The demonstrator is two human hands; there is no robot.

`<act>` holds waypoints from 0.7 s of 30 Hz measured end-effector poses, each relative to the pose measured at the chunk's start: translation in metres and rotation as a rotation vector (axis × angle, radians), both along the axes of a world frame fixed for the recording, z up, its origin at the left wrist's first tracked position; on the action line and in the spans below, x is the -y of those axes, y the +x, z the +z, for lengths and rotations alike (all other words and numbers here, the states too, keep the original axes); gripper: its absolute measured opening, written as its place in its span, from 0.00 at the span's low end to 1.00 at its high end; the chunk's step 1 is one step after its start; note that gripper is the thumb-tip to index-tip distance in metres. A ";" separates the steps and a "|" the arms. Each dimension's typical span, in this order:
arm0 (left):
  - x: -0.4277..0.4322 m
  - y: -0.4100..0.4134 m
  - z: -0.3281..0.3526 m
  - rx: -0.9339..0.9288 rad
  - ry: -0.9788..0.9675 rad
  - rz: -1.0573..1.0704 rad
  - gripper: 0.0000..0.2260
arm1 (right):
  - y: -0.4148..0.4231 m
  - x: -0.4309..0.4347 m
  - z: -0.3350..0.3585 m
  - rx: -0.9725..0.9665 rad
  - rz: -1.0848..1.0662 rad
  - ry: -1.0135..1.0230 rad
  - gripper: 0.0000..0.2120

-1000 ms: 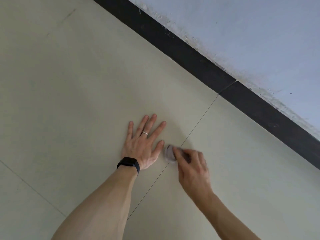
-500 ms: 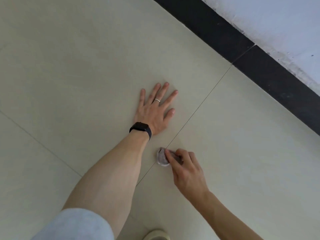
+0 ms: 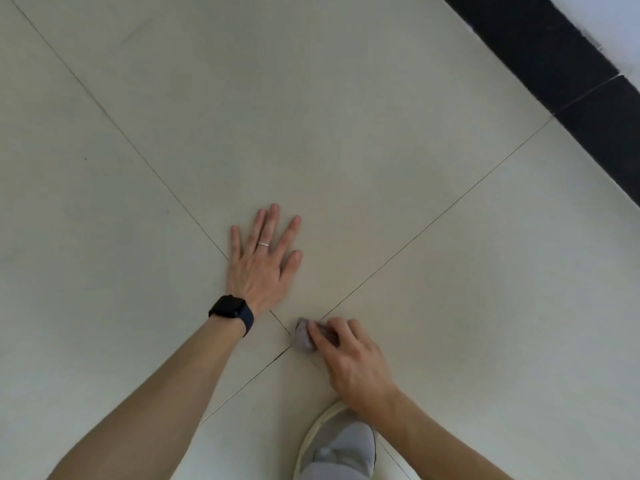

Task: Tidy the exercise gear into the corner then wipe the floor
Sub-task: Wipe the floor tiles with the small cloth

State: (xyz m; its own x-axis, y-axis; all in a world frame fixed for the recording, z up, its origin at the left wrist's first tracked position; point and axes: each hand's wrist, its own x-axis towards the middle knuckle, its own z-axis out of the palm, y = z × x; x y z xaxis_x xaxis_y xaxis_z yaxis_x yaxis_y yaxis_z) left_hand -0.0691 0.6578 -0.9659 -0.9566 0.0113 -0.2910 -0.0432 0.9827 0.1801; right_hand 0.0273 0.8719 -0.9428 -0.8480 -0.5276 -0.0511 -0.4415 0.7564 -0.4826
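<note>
Both hands are down on the floor [image 3: 346, 133]. My left hand [image 3: 261, 261] lies flat with fingers spread wide and its heel over a grout line, ring [image 3: 264, 244] and black watch [image 3: 231, 311] on. My right hand [image 3: 349, 362] pinches a small grey cloth [image 3: 303, 336] in curled fingers, pressing it down where the grout lines cross, near my left wrist. Versus half a second ago, cloth and left hand sit farther back from the black baseboard [image 3: 554, 64], and my grey shoe [image 3: 332, 441] shows much more.
</note>
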 end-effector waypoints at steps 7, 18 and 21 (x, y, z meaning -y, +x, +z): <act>-0.001 -0.003 -0.003 0.049 0.004 0.026 0.26 | -0.103 -0.026 -0.010 -0.067 -0.330 0.054 0.18; -0.002 -0.008 0.006 0.128 0.014 0.020 0.25 | -0.131 -0.012 -0.011 -0.118 0.022 0.025 0.20; -0.002 -0.008 0.007 0.162 0.022 0.024 0.25 | -0.188 -0.018 -0.011 -0.066 -0.436 0.042 0.19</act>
State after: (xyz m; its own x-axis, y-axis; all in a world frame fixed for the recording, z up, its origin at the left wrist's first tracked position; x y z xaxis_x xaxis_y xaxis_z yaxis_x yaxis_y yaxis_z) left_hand -0.0769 0.6596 -0.9585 -0.8972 -0.0026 -0.4417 -0.0964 0.9770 0.1901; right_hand -0.1602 0.8903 -0.9537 -0.9929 -0.1187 -0.0036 -0.1057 0.8970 -0.4291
